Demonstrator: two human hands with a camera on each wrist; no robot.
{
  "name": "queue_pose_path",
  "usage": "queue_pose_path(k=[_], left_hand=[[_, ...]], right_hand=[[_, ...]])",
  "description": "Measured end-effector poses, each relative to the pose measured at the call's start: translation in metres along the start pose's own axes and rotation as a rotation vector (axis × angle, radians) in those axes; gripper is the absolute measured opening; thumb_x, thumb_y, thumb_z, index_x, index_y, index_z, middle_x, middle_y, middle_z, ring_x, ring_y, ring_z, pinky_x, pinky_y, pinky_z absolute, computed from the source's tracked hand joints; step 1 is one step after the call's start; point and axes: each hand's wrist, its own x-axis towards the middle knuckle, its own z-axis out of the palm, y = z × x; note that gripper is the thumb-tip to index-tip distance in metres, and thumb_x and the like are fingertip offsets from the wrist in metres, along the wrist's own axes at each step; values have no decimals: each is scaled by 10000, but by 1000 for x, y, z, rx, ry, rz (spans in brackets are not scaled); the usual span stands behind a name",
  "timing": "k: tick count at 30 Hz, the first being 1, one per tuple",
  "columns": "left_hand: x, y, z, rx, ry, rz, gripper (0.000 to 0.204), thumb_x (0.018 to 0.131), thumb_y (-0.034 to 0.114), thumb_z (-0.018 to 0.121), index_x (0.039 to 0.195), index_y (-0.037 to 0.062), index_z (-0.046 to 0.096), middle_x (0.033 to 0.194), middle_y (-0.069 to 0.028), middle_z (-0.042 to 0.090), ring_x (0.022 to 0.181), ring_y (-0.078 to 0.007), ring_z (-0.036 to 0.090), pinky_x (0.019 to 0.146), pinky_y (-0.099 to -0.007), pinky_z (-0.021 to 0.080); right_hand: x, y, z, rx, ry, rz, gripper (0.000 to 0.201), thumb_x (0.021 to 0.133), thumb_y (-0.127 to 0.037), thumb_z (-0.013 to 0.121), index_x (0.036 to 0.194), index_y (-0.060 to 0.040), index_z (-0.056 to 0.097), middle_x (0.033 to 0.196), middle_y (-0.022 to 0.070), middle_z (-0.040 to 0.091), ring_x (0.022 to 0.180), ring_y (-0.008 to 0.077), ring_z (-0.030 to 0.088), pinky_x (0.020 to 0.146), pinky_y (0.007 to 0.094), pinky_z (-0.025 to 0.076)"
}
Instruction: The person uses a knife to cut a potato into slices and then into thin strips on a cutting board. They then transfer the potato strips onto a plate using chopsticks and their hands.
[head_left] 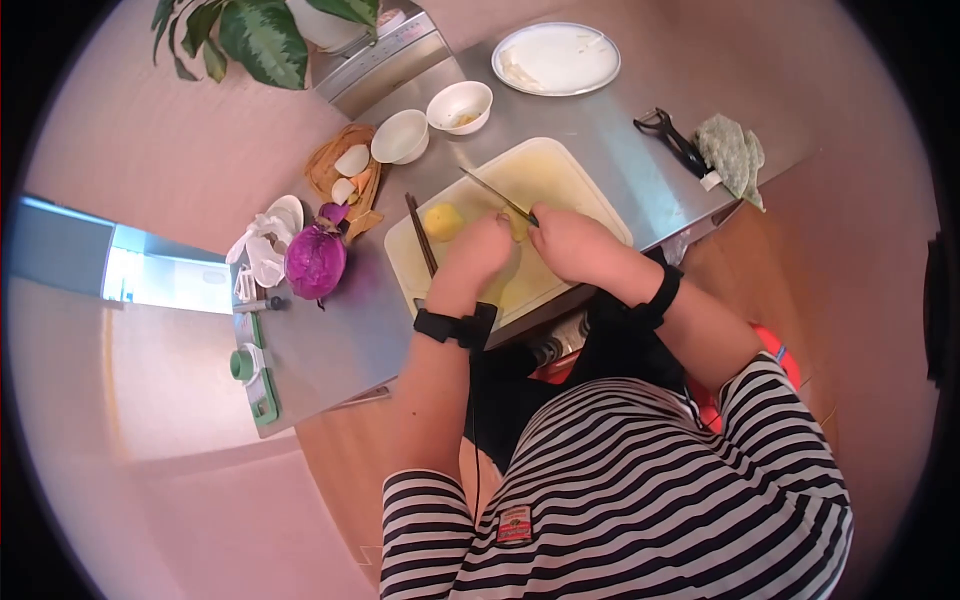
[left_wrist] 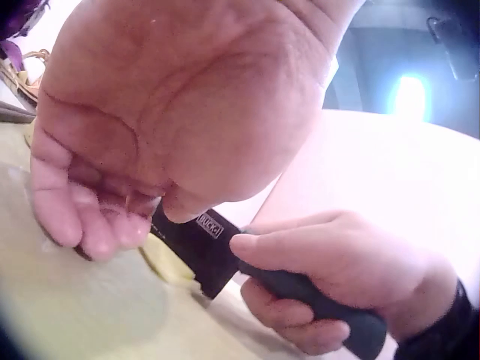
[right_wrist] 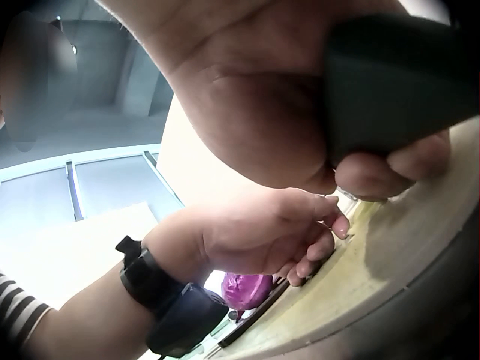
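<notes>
My right hand (head_left: 572,243) grips the dark handle of a knife (head_left: 490,188); in the left wrist view its fingers wrap round that handle. The black blade (left_wrist: 196,244) stands against a pale yellow potato piece (left_wrist: 166,260) on the cutting board (head_left: 560,160). At the blade's other side, my left hand (head_left: 483,247) holds the potato piece with curled fingers, the thumb tucked close to the blade. Its fingers hide part of the piece. A peeled, rounded yellow potato (head_left: 443,221) lies on the board left of this hand, beside dark chopsticks (head_left: 420,235).
Left of the board sits a cut purple cabbage (head_left: 315,262), with a green-and-white slicer (head_left: 252,375) nearer the table edge. Two white bowls (head_left: 401,138) and an oval plate (head_left: 556,60) stand behind. A black peeler (head_left: 672,138) and a cloth (head_left: 731,152) lie right.
</notes>
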Motion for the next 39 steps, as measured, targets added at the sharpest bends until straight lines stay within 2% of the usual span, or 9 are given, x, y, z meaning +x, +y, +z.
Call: queue_pose_path(k=[2,4,8,10,11,16,23,26,39], left_hand=[[-6,11,-8,-116,26,-15,414,996,315,410,1069,-30,628,1017,-276,671,987,-437,635,869,-496,488],[-20,22,-13,-306,111,-205,440,985,335,459,1125,-47,625,1042,-293,662,1027,-435,623,897,-490,481],[-20,6,23,-610,231,-238,427,960,323,510,1119,-54,632,1035,-292,664,1036,-439,616,913,-490,476],[-28,17,18,-227,318,-46,397,936,285,542,1114,-57,638,1054,-290,660,1041,-437,613,914,-486,481],[-25,18,19,-249,338,-58,397,936,285,542,1114,-57,638,1054,-290,660,1041,-437,613,914,-486,481],[-14,27,15,-161,219,-73,348,897,230,588,1115,-35,647,1080,-259,665,999,-436,629,890,-483,499],[-21,29,18,-177,281,-55,279,852,123,545,1076,-5,651,1058,-240,666,1031,-394,630,888,-478,506],[-26,32,12,-176,141,-122,368,861,160,549,1183,-1,630,1122,-255,645,1073,-403,610,939,-455,484],[-40,44,45,-105,454,-192,300,909,277,609,1088,36,621,996,-193,657,934,-385,647,793,-495,518]], right_hand=[[3,6,1,-4,9,-28,275,958,-218,472,1036,32,558,885,263,673,858,448,656,763,536,504],[5,14,3,142,69,-73,351,967,-241,464,1144,48,554,889,274,668,886,447,654,784,538,493],[2,20,-7,357,-74,-53,421,963,-228,431,1267,48,522,842,266,657,764,406,663,711,497,505],[-5,12,-21,462,-220,85,453,965,-217,399,1329,32,501,737,191,619,572,308,614,574,430,491],[-7,11,-23,434,-234,76,453,965,-217,399,1329,32,501,737,191,619,572,308,614,574,430,491],[-17,9,-27,654,-280,125,409,986,-183,381,1343,-20,497,637,-9,451,446,114,428,432,271,382],[-27,21,-24,771,-269,148,536,987,-162,371,1509,-41,360,699,-7,467,519,98,450,476,236,401],[-28,20,-21,772,-234,134,525,988,-156,376,1500,-41,376,700,-10,467,517,92,446,477,234,404],[-33,19,-6,648,-98,-4,439,1043,-188,374,1450,-41,445,602,-36,408,457,68,385,432,223,354]])
